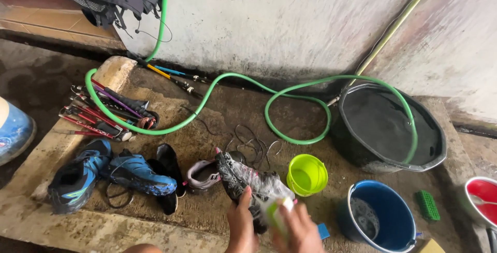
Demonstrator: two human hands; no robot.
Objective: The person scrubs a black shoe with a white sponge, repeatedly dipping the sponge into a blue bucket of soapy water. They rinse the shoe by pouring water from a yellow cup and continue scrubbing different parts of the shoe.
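My left hand (242,223) grips a dark, patterned sports shoe (243,178) by its heel end, holding it tilted above the wet concrete floor. My right hand (299,231) is closed around a small white and green object (274,210), blurred, pressed against the shoe's side. A second shoe, grey with pink trim (203,176), lies just left of the held one. A lime green plastic cup (306,174) stands right of the shoe.
Blue shoes (137,173) and black insoles (170,164) lie left. Folded trekking poles (103,113) sit far left. A green hose (290,103) runs into a black tub (388,129). A blue bucket (380,217), green brush (427,205) and red bowl (481,195) sit right.
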